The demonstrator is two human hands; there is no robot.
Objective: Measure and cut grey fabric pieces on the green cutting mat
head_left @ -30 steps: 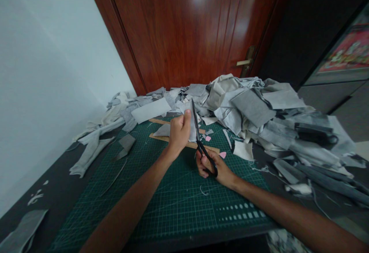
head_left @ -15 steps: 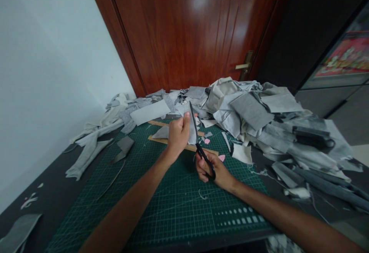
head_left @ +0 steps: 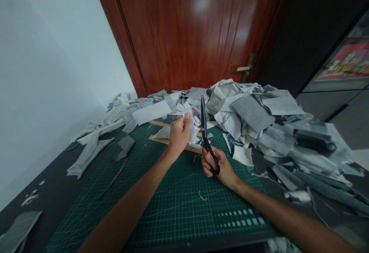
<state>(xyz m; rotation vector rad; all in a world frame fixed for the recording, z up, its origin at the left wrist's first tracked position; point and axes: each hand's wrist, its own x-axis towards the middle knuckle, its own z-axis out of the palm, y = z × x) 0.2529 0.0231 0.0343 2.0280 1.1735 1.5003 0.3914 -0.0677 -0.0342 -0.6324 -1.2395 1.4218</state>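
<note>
My left hand (head_left: 179, 133) is closed on a light grey piece of fabric (head_left: 193, 133), thumb on top, above the cutting mat. Part of the piece is hidden behind the fingers. In my right hand (head_left: 218, 164) is a pair of black scissors (head_left: 203, 120), its handles in my fingers and its blades pointing up and away. The blades look nearly together and stand just right of the fabric, apart from it. Under my left hand lies a wooden triangle ruler (head_left: 158, 140), partly covered by a grey scrap (head_left: 163, 133).
A green cutting mat (head_left: 170, 207) spans the dark table. Heaped grey and white fabric (head_left: 253, 110) lines the back and right, with a black object (head_left: 314, 140) on top. More strips (head_left: 92, 151) lie at left. A wooden door (head_left: 184, 34) and white wall (head_left: 52, 53) stand behind.
My right hand has moved the scissors slightly right, away from the fabric's edge. My left hand keeps its hold on the fabric almost in place. The view has shifted a little.
</note>
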